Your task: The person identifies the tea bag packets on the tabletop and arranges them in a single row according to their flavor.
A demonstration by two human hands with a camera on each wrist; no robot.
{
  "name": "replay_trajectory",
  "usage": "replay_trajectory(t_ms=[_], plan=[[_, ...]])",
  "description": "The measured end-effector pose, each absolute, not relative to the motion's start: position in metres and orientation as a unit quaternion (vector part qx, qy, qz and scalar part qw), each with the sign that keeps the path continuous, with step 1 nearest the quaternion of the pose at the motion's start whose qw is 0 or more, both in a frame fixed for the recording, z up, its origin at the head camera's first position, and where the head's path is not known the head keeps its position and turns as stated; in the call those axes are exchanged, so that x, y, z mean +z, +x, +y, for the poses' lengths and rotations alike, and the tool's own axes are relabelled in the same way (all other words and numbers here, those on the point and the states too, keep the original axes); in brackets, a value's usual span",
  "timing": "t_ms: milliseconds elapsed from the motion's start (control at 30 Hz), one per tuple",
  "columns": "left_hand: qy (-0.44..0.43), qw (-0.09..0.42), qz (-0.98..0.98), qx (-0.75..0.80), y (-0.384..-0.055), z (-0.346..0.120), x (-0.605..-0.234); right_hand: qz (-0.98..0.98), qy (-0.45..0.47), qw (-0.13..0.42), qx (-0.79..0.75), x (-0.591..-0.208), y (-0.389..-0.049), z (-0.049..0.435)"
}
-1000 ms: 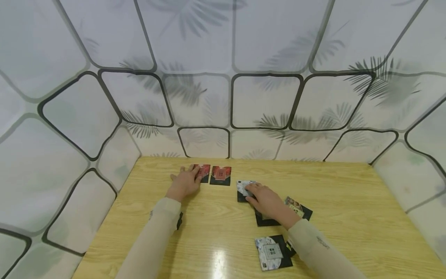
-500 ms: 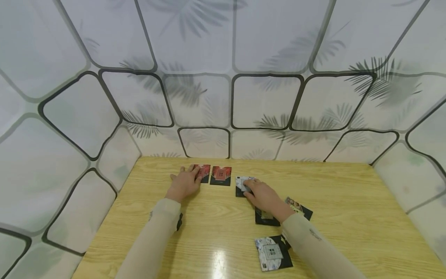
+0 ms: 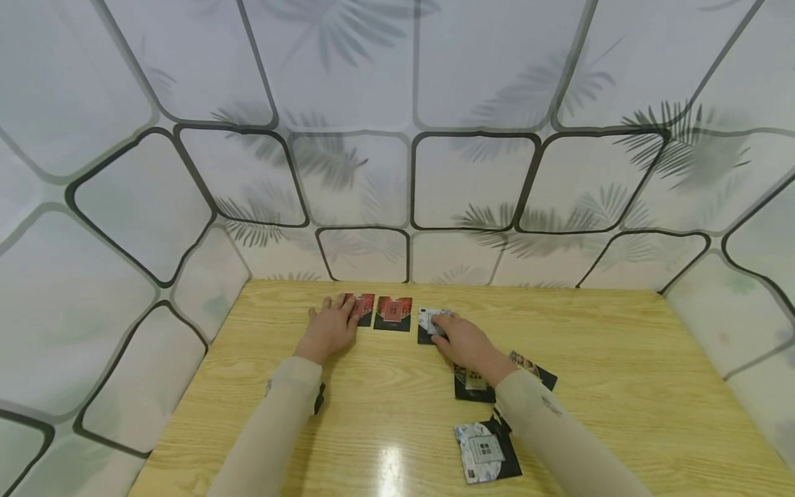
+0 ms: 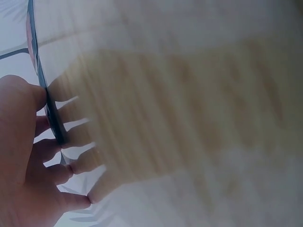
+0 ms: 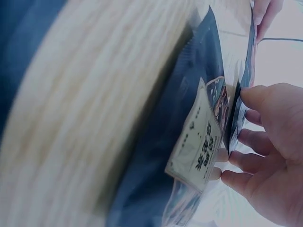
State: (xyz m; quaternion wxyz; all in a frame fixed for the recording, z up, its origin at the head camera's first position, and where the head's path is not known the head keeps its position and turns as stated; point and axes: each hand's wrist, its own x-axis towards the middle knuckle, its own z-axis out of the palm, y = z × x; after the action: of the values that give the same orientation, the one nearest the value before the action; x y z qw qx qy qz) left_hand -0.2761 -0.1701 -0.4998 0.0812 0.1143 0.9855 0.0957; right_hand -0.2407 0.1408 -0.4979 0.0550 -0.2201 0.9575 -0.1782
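In the head view, my left hand (image 3: 331,330) rests with fingers spread on a red-and-black sachet (image 3: 368,314) at the back of the table. A second red-and-black sachet (image 3: 393,313) lies flat just right of it. My right hand (image 3: 468,342) has its fingertips and thumb on a white-and-black sachet (image 3: 425,335), partly covering it. The right wrist view shows these fingers spread over the sachet's edge. Close to that hand, a dark sachet with a yellowish label (image 5: 194,137) lies on the table.
Below the right forearm, another white-and-black sachet (image 3: 483,450) lies on the wooden table (image 3: 373,421), overlapping a dark one. A further dark sachet (image 3: 543,376) shows beyond the right wrist. A patterned wall covering (image 3: 472,179) rises behind the table's back edge.
My right hand has slid the white-and-black sachet slightly away from me and to the left, closer to the red-and-black pair. The left hand has stayed nearly in place.
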Motion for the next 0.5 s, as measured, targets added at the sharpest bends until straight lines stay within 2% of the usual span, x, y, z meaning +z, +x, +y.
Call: replay_trajectory(t_ms=[500], plan=[[0.114, 0.064, 0.987, 0.096, -0.2774, -0.171, -0.5048, 0.959, -0.206, 0.07, -0.184, -0.4923, -0.2498, 0.1357]])
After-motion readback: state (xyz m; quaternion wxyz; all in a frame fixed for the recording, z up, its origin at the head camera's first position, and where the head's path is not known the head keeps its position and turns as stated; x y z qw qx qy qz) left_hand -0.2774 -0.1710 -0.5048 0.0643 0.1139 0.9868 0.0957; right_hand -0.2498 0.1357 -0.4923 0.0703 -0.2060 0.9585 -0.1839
